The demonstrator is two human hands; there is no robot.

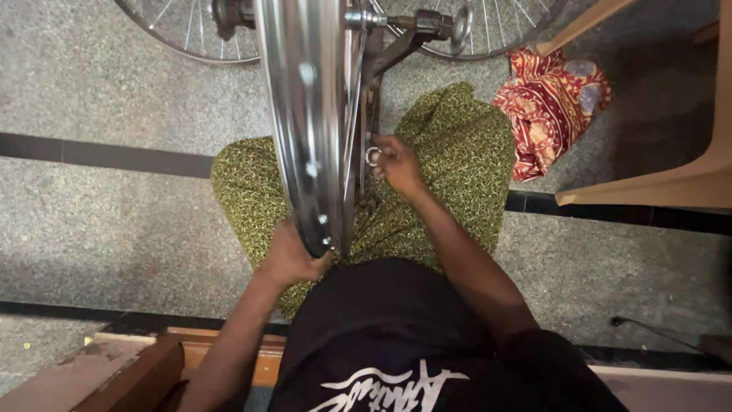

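Head view: a bicycle wheel rim stands upright on edge over the lap, above the green patterned cloth. Left hand cups the rim's lower edge, grip closed around it. Right hand pinches a small metal ring tool beside the spokes. Red patterned cloth lies on the floor.

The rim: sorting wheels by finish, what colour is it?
Shiny silver metal, bare, no tyre: the rim shows best in the head view.

the left hand grips the near edge of the upright wheel rim; just right of the rim, the right hand pinches a small metal ring.
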